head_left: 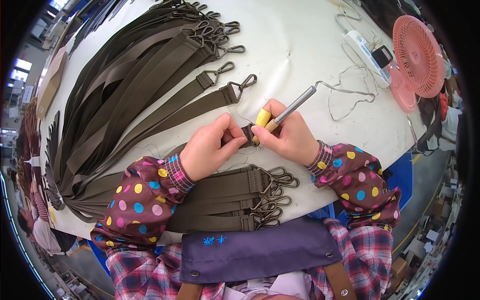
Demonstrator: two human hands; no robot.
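Observation:
My left hand (210, 147) pinches the end of a dark olive webbing strap (246, 133) in the middle of the table. A corded pen-shaped tool (296, 104) with a silver barrel is in my right hand (294, 141), tilted down toward that strap end. Its tip is hidden by my fingers. Something yellow (263, 117), like a wrap on a finger, shows beside the tool. Loose threads trail around the strap. Just beyond lie two straps with dark metal snap hooks (243, 86). Nearer me is a stack of straps (220, 200) with hooks pointing right.
A large bundle of straps (120, 75) spreads over the left of the white table (295, 55). A thin cable (352, 94) loops toward a white power strip (366, 52) at far right, beside a pink fan (417, 55). Blue bins (400, 182) show below the table's right edge.

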